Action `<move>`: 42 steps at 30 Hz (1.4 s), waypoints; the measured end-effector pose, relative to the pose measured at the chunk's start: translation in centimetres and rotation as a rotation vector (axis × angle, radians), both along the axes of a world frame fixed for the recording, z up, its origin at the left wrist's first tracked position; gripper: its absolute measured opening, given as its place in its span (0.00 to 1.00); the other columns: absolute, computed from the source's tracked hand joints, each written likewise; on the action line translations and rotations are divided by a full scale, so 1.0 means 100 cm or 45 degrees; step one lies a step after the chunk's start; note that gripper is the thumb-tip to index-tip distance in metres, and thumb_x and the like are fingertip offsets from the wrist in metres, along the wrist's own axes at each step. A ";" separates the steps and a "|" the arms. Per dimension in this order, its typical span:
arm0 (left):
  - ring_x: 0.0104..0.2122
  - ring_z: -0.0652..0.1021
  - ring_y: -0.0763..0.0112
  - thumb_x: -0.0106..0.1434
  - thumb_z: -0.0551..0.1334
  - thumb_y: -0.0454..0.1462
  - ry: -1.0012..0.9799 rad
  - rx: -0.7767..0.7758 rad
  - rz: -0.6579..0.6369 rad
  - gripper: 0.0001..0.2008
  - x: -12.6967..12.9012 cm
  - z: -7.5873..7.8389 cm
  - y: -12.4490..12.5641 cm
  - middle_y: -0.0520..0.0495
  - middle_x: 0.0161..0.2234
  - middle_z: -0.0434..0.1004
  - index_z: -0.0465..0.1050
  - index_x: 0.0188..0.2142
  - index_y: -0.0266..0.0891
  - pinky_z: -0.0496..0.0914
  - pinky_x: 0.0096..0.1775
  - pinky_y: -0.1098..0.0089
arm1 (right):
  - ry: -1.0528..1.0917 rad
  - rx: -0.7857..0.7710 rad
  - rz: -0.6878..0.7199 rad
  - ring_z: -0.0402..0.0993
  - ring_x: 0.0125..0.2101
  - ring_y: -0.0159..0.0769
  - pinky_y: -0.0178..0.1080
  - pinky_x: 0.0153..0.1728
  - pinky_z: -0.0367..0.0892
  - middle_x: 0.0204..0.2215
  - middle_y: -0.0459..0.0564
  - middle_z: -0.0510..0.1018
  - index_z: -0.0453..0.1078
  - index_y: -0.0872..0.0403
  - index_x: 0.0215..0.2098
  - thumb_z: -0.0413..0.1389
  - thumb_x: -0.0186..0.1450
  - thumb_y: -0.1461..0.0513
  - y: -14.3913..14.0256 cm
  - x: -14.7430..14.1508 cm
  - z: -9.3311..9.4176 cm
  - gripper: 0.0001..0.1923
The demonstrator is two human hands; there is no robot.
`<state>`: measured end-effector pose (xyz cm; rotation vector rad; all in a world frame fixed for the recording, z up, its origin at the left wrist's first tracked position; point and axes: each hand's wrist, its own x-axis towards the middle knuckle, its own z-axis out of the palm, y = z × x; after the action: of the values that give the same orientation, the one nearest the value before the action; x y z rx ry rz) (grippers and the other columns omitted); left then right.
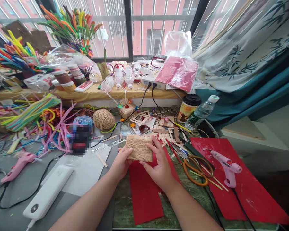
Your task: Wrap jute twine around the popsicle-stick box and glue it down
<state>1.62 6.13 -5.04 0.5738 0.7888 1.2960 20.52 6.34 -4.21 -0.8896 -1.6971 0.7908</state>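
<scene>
Worktable (125, 208) w/ green surface fills lower view, cluttered; big red sheet (245, 189) on its right side, smaller red sheet (144, 192) in the middle under the hands. Pile of coloured pipe cleaners (33, 112) spread over left side. White power bank (49, 191) lower left w/ cable, lying on white paper. Pink glue gun (227, 166) rests on the big red sheet, 2nd pink glue gun (18, 165) far left. Orange-handled scissors (197, 166) betw. the two red sheets. Water bottle (201, 112) tilted beside a lidded cup (189, 107) at back right. Ball of twine (104, 119) back centre; loose craft sticks (167, 133) just behind the hands. Twine-wrapped block (139, 147) held above the smaller red sheet, centre of table, roughly level. Left hand (121, 163) grips its left edge, thumb on front face, fingers closed round it. Right hand (160, 166) clamps right edge, thumb on front, fingers curled over top right corner
</scene>
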 end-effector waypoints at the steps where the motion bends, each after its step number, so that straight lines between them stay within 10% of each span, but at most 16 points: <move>1: 0.60 0.78 0.48 0.67 0.69 0.41 0.011 0.012 0.016 0.26 0.000 0.001 0.000 0.38 0.58 0.81 0.73 0.62 0.37 0.72 0.62 0.53 | -0.001 0.011 0.006 0.52 0.74 0.50 0.59 0.72 0.55 0.76 0.51 0.54 0.62 0.39 0.70 0.66 0.68 0.63 0.000 0.000 0.001 0.35; 8: 0.61 0.78 0.50 0.69 0.66 0.48 0.045 0.032 0.366 0.31 0.007 0.007 0.006 0.41 0.61 0.79 0.66 0.67 0.41 0.72 0.62 0.54 | 0.414 -0.267 -0.161 0.78 0.57 0.49 0.60 0.63 0.69 0.56 0.55 0.81 0.76 0.45 0.58 0.53 0.77 0.54 0.011 0.002 -0.008 0.16; 13: 0.64 0.74 0.50 0.64 0.69 0.42 0.154 0.066 0.406 0.32 0.005 -0.004 0.005 0.43 0.64 0.75 0.66 0.66 0.45 0.70 0.62 0.55 | 0.716 -0.513 -0.035 0.71 0.65 0.46 0.56 0.63 0.71 0.68 0.55 0.70 0.61 0.43 0.71 0.58 0.73 0.53 0.019 -0.009 -0.023 0.30; 34: 0.52 0.80 0.49 0.55 0.78 0.43 0.666 0.366 0.276 0.30 0.003 0.009 -0.002 0.41 0.53 0.82 0.74 0.55 0.41 0.71 0.57 0.58 | 0.576 -0.674 0.113 0.78 0.57 0.53 0.55 0.58 0.75 0.59 0.56 0.80 0.69 0.48 0.62 0.76 0.56 0.55 0.009 -0.009 -0.015 0.39; 42: 0.46 0.79 0.59 0.63 0.65 0.63 0.607 0.439 0.566 0.31 -0.015 0.011 -0.001 0.41 0.46 0.81 0.78 0.49 0.39 0.73 0.46 0.66 | 0.371 -0.587 0.137 0.76 0.59 0.52 0.53 0.60 0.72 0.60 0.55 0.77 0.65 0.47 0.63 0.76 0.55 0.56 0.009 -0.006 -0.019 0.42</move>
<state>0.15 6.07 -3.92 1.0502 1.1367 1.7516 19.95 7.28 -6.12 -0.9386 -1.3340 1.3516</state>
